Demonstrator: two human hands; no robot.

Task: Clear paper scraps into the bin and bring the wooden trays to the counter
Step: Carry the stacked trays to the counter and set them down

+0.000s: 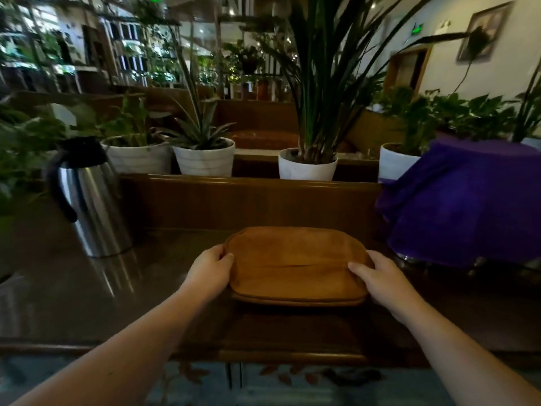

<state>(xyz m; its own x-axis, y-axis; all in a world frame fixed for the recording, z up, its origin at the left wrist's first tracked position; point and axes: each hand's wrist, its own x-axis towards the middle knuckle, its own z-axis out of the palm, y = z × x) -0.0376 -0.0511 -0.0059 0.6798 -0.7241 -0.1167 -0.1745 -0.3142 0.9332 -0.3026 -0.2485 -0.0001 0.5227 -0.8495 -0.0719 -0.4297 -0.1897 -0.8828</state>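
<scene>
item 1: counter (87, 303), dark polished wood, front edge nearest the viewer, surface glossy with reflections.

item 2: left hand (209, 269), curled around the left short end of the wooden trays, thumb on the top rim, fingers hidden beneath the edge.

item 3: right hand (380, 279), closed on the right short end, thumb laid across the top surface, remaining fingers out of sight underneath.

item 4: wooden trays (295, 265), a stack; two rims are visible at the near edge, the count beyond that cannot be told. oblong, rounded corners, lying flat at centre of the counter, or just above it; contact is not clear. no paper scraps or bin in view.

item 5: steel jug (90, 200) with black handle, left of the trays, well apart.

item 6: purple cloth (468, 206), draped over something at right, near the trays but not touching.

item 7: raised wooden ledge behind, carrying white plant pots (307, 167) in a row.

step judged: delivery of the trays to the counter, at the point of setting down.

next move calls for: confirming the stack sits level, then loosening both grips together and drawing the hands outward without dragging the top tray askew.
</scene>
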